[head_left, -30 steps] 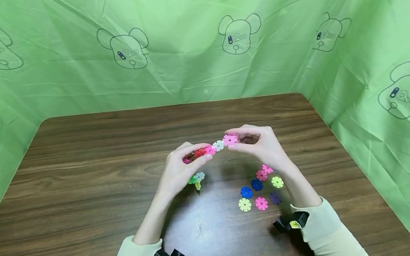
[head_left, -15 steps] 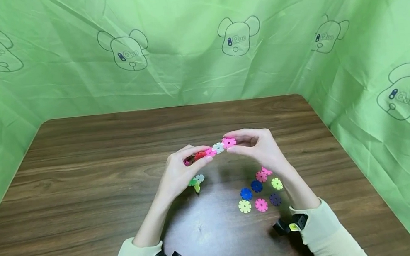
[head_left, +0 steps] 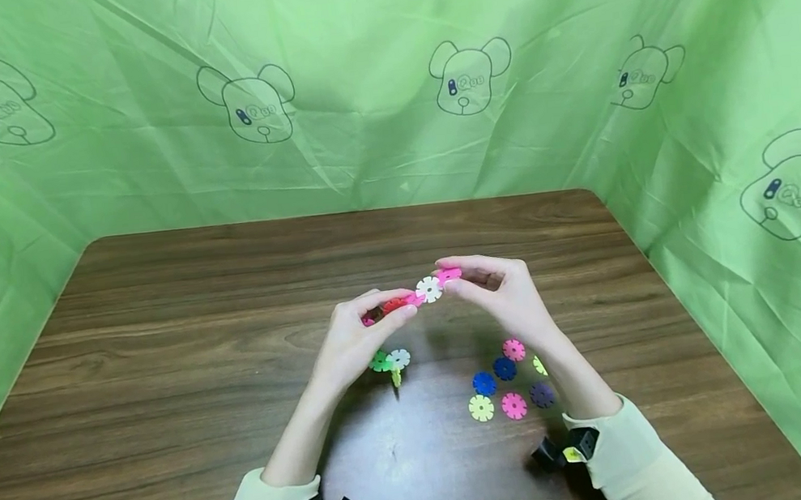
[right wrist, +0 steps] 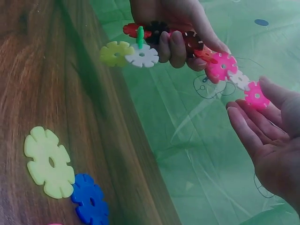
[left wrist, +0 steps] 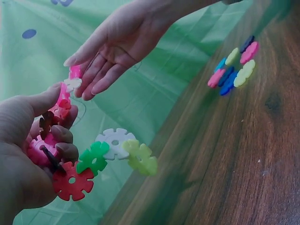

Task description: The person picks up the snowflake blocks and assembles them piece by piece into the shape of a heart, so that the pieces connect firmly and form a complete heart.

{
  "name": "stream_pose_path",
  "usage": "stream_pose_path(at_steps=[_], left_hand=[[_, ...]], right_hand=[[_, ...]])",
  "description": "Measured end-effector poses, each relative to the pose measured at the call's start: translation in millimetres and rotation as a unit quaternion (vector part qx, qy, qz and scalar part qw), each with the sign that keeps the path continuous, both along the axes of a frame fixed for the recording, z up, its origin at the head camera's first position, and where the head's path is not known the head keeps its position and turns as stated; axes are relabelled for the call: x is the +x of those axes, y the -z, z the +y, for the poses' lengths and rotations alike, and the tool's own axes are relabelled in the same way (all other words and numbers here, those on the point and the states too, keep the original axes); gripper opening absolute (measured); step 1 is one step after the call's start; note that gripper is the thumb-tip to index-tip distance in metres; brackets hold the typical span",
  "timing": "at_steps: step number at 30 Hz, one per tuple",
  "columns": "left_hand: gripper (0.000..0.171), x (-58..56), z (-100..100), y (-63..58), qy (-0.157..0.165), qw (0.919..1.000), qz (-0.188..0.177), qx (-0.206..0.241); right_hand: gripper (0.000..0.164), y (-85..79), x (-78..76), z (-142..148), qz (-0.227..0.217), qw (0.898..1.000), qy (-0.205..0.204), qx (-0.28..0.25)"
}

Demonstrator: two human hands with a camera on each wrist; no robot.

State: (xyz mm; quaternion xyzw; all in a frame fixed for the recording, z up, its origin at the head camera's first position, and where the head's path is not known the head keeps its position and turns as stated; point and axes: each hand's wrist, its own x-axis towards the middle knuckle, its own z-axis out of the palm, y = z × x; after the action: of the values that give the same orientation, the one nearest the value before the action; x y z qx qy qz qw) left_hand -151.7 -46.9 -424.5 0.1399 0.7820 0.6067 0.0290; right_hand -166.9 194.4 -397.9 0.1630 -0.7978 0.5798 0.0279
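My left hand (head_left: 351, 341) grips a chain of slotted plastic snowflake discs, its fingers curled round the chain's middle. Beyond my thumb, a white disc (head_left: 429, 289) and a pink disc (right wrist: 257, 95) form the far end. My right hand (head_left: 511, 295) pinches that pink disc between thumb and fingers. The white and pink discs look joined, though the slots are too small to tell. Out below my left palm hangs the other end: a red disc (left wrist: 72, 181), a green disc (left wrist: 93, 158), a white disc and a yellow-green disc (left wrist: 140, 157). Fingers hide part of the middle.
Several loose discs lie on the wooden table (head_left: 200, 369) below my right forearm, among them a blue disc (head_left: 484, 383), a yellow disc (head_left: 481, 408) and a purple disc (head_left: 542, 395). A green curtain (head_left: 360, 140) surrounds the table's back and sides.
The pink end disc has tilted in my right fingers, and the white disc beside it has turned to face the head camera. The hanging end has swung slightly right.
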Motion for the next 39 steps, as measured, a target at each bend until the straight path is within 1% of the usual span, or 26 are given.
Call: stream_pose_path(at_steps=[4,8,12,18,23,27,29,33,36,39], left_hand=[[0.027,-0.4,-0.1,0.2,0.001,0.9998,-0.019,0.005],[0.028,-1.6,-0.8,-0.2,0.003,0.9988,-0.044,0.022],[0.028,-2.4,-1.6,-1.8,0.005,0.9968,-0.066,0.045],[0.026,-3.8,-1.9,-1.8,0.012,0.9957,-0.075,0.053],[0.025,-3.6,-2.0,-1.4,0.012,0.995,-0.079,0.059],[0.025,-2.2,-1.8,-0.4,0.012,0.9939,-0.088,0.065],[0.025,-1.7,-1.7,0.2,0.012,0.9926,-0.096,0.073],[0.029,-0.7,-1.6,-0.6,0.019,0.9892,-0.117,0.086],[0.034,-0.2,-1.2,-2.0,0.039,0.9851,-0.131,0.105],[0.044,-0.3,-1.1,-3.0,0.054,0.9798,-0.14,0.132]], right_hand=[[0.031,1.3,0.2,-0.7,0.0,1.0,-0.012,-0.011],[0.034,3.0,-0.4,-2.8,0.011,0.999,-0.022,-0.026],[0.032,4.1,-0.7,-6.2,0.021,0.999,-0.014,-0.025],[0.029,5.5,-0.1,-8.4,0.026,1.0,0.003,-0.007],[0.029,8.5,-1.3,-9.6,0.024,1.0,-0.005,-0.006],[0.031,10.3,-1.5,-11.9,0.013,1.0,-0.013,-0.015],[0.033,11.0,-1.2,-12.4,0.008,1.0,-0.015,-0.025],[0.033,11.9,-1.6,-12.0,-0.003,1.0,-0.003,-0.031],[0.033,11.7,-2.4,-10.3,-0.007,0.999,0.011,-0.035],[0.035,10.0,-3.7,-7.4,-0.007,0.999,0.009,-0.046]])
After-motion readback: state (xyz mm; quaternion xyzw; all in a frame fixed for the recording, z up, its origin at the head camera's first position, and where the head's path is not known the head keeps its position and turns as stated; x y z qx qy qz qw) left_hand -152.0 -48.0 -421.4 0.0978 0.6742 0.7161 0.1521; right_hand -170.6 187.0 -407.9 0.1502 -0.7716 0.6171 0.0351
